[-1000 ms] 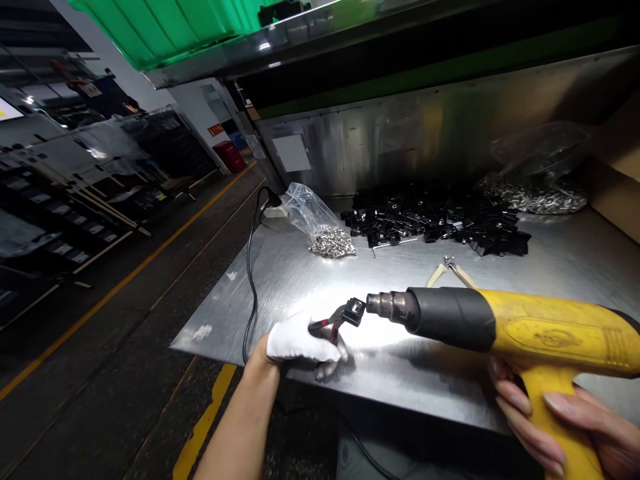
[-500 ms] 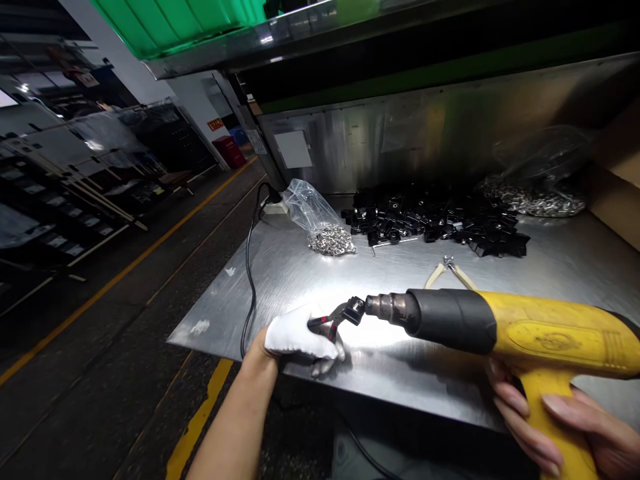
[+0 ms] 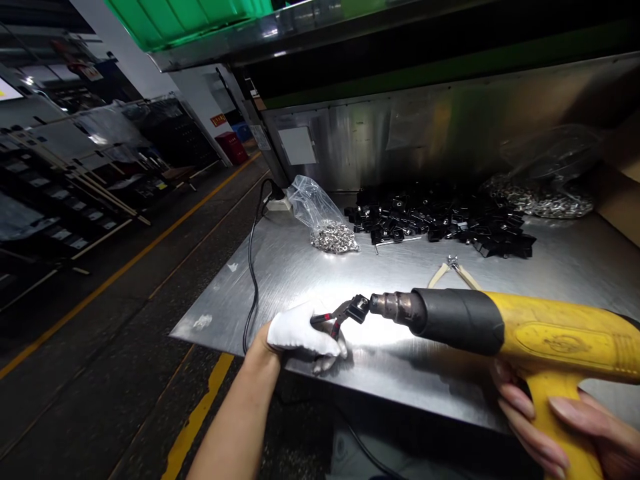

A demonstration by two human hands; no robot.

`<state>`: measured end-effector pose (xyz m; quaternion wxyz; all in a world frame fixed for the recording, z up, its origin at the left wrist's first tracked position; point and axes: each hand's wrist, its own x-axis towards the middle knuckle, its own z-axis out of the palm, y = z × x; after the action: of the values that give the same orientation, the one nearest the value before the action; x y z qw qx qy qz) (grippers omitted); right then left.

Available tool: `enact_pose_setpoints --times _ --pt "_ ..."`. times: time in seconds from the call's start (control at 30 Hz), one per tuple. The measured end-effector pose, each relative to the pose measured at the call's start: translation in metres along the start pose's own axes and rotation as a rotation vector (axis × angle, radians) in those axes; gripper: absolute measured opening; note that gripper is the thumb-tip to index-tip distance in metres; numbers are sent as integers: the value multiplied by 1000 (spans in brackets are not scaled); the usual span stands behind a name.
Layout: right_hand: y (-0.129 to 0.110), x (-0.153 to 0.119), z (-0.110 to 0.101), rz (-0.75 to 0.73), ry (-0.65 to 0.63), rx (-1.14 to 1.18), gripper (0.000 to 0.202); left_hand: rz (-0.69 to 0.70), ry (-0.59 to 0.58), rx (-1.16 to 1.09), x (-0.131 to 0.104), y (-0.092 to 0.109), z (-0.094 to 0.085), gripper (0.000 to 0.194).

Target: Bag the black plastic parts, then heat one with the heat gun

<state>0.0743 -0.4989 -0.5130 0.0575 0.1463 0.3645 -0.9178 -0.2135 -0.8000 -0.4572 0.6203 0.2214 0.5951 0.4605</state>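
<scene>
In a white glove, my left hand (image 3: 303,335) is closed around the handles of dark pliers (image 3: 339,315) with red marks. Their jaws grip a small black part (image 3: 359,308) with a bit of metal showing in it. My bare right hand (image 3: 575,420) wraps the grip of a yellow heat gun (image 3: 560,333) with a black collar. The gun's stepped metal nozzle (image 3: 393,305) points left, its tip right beside the black part; whether they touch I cannot tell. Both are held above the steel table (image 3: 280,280), which is brightly lit beneath the nozzle.
Cream-handled cutters (image 3: 453,268) lie behind the heat gun. Farther back are a pile of black parts (image 3: 425,217), a thin metal rod (image 3: 397,241), and two clear bags of small metal pieces (image 3: 334,237) (image 3: 555,200). A black cable (image 3: 251,280) crosses the left side, near a power strip (image 3: 278,204).
The whole view has shifted slightly, so things sit a little farther right. Both hands keep their holds, and the nozzle stays beside the black part.
</scene>
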Motion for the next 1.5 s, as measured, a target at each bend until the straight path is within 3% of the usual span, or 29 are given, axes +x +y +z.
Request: enact_pose_setpoints --times 0.1,0.33,0.47,0.8,1.37,1.5 --pt "-1 -1 2 6 23 7 33 -12 35 6 -2 5 5 25" --pt "3 0 -16 0 -95 -24 32 -21 61 54 -3 12 10 27" --pt "3 0 -15 -14 -68 -5 34 -12 67 55 -4 7 7 24" --pt "-6 -3 11 15 70 7 33 2 51 46 -3 5 7 24" --pt "-5 -3 10 17 69 0 34 -1 69 49 -4 5 6 21" --pt "-2 -2 3 -3 69 -16 33 22 99 53 -4 11 15 20"
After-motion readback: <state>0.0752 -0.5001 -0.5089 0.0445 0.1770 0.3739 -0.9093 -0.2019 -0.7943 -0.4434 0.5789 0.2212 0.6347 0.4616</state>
